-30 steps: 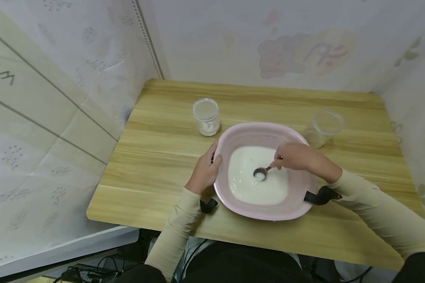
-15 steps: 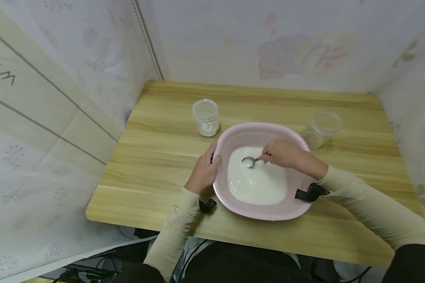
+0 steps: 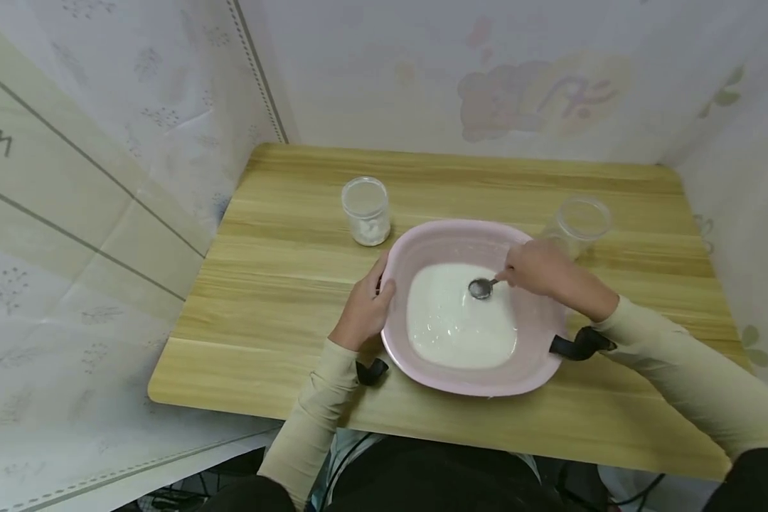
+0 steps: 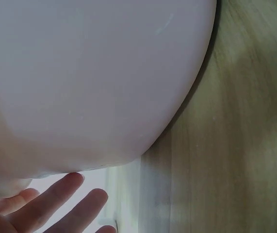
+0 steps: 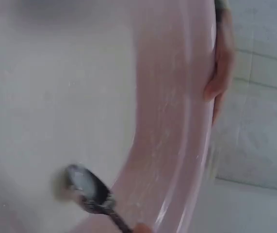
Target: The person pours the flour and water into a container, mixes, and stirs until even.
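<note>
A pink plastic basin (image 3: 422,380) sits on the table, with white milky liquid (image 3: 457,331) covering its bottom. My left hand (image 3: 365,306) holds the basin's left rim, thumb on top of it and the other fingers outside; in the left wrist view those fingers (image 4: 75,208) lie along the basin's outer wall. My right hand (image 3: 537,270) reaches over the right side and pinches the handle of a metal spoon (image 3: 480,288). The spoon's bowl is over the liquid, and in the right wrist view a little white shows in the spoon (image 5: 87,187).
Behind the basin on the left stands a clear jar (image 3: 366,213) with white lumps at its bottom. A clear jar (image 3: 579,220) stands at the right, partly behind my right hand. The wooden table (image 3: 256,313) meets patterned walls at the back and sides.
My right hand first took the spoon left and away from me, then back to the right over the liquid. My left hand has stayed on the rim.
</note>
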{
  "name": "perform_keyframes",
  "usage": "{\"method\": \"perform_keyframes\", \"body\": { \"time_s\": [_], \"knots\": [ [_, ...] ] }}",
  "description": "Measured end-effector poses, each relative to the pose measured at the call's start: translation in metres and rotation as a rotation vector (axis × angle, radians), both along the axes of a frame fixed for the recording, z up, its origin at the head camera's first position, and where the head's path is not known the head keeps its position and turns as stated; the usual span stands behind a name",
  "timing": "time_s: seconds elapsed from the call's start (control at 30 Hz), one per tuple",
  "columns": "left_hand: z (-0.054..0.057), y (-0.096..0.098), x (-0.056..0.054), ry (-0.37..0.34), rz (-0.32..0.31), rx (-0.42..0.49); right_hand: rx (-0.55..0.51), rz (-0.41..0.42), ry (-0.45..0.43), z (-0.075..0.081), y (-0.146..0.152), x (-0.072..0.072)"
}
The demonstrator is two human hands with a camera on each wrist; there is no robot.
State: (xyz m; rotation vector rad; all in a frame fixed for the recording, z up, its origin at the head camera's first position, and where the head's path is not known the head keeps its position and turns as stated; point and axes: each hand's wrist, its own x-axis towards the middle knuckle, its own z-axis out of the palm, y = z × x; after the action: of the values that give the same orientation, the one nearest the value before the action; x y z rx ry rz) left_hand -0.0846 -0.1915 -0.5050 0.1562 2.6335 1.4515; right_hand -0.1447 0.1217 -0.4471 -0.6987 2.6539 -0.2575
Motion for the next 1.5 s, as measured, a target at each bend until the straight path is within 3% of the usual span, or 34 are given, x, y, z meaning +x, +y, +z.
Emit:
{"method": "perform_keyframes", "body": {
  "time_s": [0.1,0.27,0.4,0.53,0.63,0.87,1.07,1.23,1.33,1.43,1.5],
  "knots": [
    [0.0,0.0,-0.001,0.011,-0.016,0.003,-0.006,-0.031,0.065,-0.006,-0.002,-0.01],
    [0.0,0.002,0.0,0.004,-0.025,0.005,-0.101,0.022,-0.063,-0.012,-0.019,-0.015],
    [0.0,0.004,0.001,-0.005,-0.022,-0.002,-0.126,0.15,-0.195,-0.011,-0.036,-0.001],
    [0.001,0.004,0.002,-0.018,-0.013,0.006,-0.019,0.247,-0.314,-0.004,-0.042,0.017],
    [0.001,0.002,0.003,-0.034,0.003,0.019,0.038,0.261,-0.333,-0.001,-0.041,0.025],
    [0.001,-0.003,0.005,-0.029,0.033,0.018,-0.067,0.264,-0.255,-0.011,-0.045,0.012],
    [0.0,0.0,0.002,0.002,-0.005,0.016,-0.223,0.196,-0.179,-0.021,-0.054,-0.009],
    [0.0,0.001,0.001,0.014,-0.004,0.008,-0.267,0.142,-0.065,-0.024,-0.06,-0.017],
    [0.0,0.002,0.001,0.013,-0.01,0.008,-0.237,0.144,0.039,-0.022,-0.054,-0.016],
    [0.0,0.002,0.001,-0.005,-0.005,0.012,-0.126,0.155,0.143,-0.014,-0.042,-0.014],
    [0.0,0.002,0.001,-0.017,0.003,0.013,-0.025,0.139,0.156,-0.006,-0.031,-0.012]
  ]
}}
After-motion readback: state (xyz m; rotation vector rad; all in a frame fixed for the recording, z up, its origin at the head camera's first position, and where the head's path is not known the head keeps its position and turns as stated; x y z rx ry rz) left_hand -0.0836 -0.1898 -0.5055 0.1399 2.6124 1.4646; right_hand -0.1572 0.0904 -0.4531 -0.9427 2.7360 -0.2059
